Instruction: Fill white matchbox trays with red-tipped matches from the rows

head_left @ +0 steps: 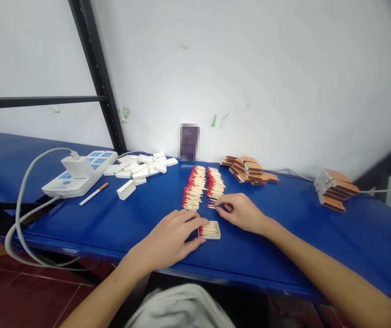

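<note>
My left hand (175,234) grips the left end of a small white matchbox tray (220,231) between thumb and fingers. Red-tipped matches lie side by side in that tray, heads toward the left. Just beyond it, my right hand (238,209) is closed in a pinch on a matchstick (210,206) at the table; its red head points left. Two long rows of loose matches, a left row (195,187) and a right row (215,182), run away from me. My right fingertips are at the near end of the right row.
White empty-looking trays (140,171) are heaped at the left. Brown matchbox sleeves (250,171) are piled at the right, and stacked matchboxes (338,187) stand farther right. A cigarette (93,194) lies by a power strip (82,175) with cables. A blurred dark rectangle (189,142) leans against the wall.
</note>
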Demonstrator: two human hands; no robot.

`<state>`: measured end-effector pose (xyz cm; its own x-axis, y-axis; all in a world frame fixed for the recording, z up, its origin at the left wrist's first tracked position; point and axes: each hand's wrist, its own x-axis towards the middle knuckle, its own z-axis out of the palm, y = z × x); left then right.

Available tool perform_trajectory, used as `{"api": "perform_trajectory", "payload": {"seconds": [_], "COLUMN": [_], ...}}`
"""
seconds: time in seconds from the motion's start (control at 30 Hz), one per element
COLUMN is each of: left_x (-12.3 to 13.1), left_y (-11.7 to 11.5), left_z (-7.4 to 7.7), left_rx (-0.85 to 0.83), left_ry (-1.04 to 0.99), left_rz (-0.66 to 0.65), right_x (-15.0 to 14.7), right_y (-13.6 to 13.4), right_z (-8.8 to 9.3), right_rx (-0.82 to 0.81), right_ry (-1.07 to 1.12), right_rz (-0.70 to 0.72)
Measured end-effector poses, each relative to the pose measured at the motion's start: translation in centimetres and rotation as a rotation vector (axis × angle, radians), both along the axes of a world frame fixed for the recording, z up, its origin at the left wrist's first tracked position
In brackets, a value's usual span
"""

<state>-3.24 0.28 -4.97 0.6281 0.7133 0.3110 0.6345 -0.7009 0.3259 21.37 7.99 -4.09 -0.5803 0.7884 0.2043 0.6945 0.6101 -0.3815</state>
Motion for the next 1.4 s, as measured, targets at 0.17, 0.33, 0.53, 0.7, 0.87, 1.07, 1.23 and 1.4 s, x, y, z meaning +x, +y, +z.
{"api": "perform_trajectory", "payload": {"seconds": [0.17,0.33,0.53,0.7,0.87,1.07,1.23,1.4], "left_x": [0.11,0.17,0.06,0.05,0.05,0.05,0.18,0.19], "left_y": [0.02,0.09,-0.01,0.1,0.18,0.05,0.28,0.28], "left_z": [0.13,0.15,-0.01,-0.05,-0.07,-0.08,0.14,0.18], "left_rx": [-0.012,-0.021,-0.011,-0.003,-0.01,-0.02,-0.027,-0.021], "left_ry": [0.008,0.011,0.009,0.011,0.017,0.028,0.041,0.053], "left_rz": [0.004,0.0,-0.008,-0.008,0.0,0.011,0.005,0.006], "right_x": [0.06,0.13,0.21,0.26,0.22,0.19,0.21,0.32], "right_y": [-0.05,-0.07,0.05,0.2,0.1,0.04,-0.02,-0.01], "right_z": [-0.02,0.07,0.22,0.26,0.35,0.42,0.41,0.33], "right_rx": [-0.008,-0.025,-0.01,0.017,0.022,0.004,0.022,0.039], "right_ry": [0.002,-0.018,-0.036,-0.053,-0.033,-0.039,-0.038,-0.032], "right_rz": [-0.022,-0.036,-0.053,-0.081,-0.08,-0.07,-0.079,-0.056]}}
